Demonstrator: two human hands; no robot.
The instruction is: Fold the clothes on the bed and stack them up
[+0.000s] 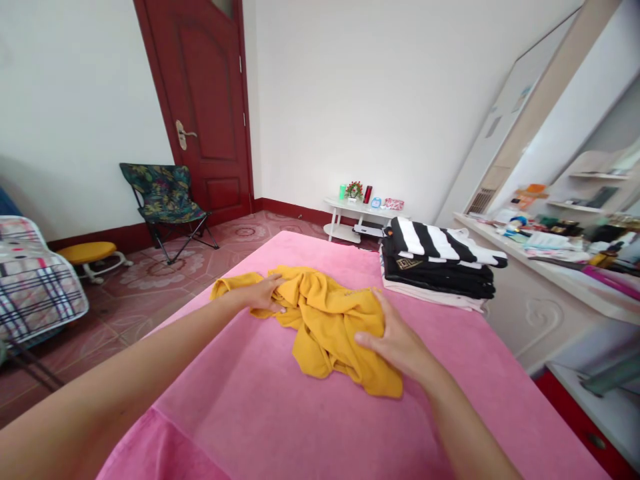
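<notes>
A crumpled yellow garment point(333, 320) lies bunched on a pink-covered table point(280, 413). Its kind is hard to make out in the folds, though one narrow part like a sleeve stretches out to the left. My left hand point(265, 295) grips the cloth near that part, its fingertips partly among the folds. At the garment's right side my right hand point(395, 337) has hold of the edge, the thumb on top and the fingers along the far side.
Folded clothes point(437, 267), topped by a black-and-white striped one, are stacked at the table's far right corner. A cluttered counter point(555, 260) runs along the right. Behind are a small white stand point(340, 203), a folding chair point(167, 197) and a yellow stool point(87, 253).
</notes>
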